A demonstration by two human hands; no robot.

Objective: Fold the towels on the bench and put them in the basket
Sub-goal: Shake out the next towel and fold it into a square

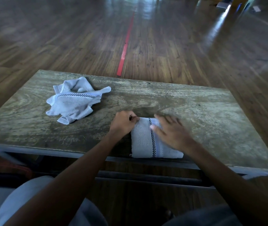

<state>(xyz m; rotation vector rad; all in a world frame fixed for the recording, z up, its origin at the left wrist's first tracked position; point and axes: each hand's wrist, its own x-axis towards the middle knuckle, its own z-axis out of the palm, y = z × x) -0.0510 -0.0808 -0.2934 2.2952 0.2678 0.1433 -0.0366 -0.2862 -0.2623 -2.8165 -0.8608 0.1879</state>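
A folded light-grey towel (143, 141) with a black checked stripe lies at the near edge of the worn wooden bench (195, 111). My left hand (123, 123) pinches its far left corner with curled fingers. My right hand (170, 131), blurred by motion, lies flat with spread fingers on the towel's right half. A second towel of the same kind (74, 100) sits crumpled on the bench's left part, well apart from both hands. No basket is in view.
Beyond the bench lies a wooden floor with a red tape line (125, 46). My knees in light trousers (24, 201) are at the bottom left. A reddish object (7, 167) shows under the bench's left edge.
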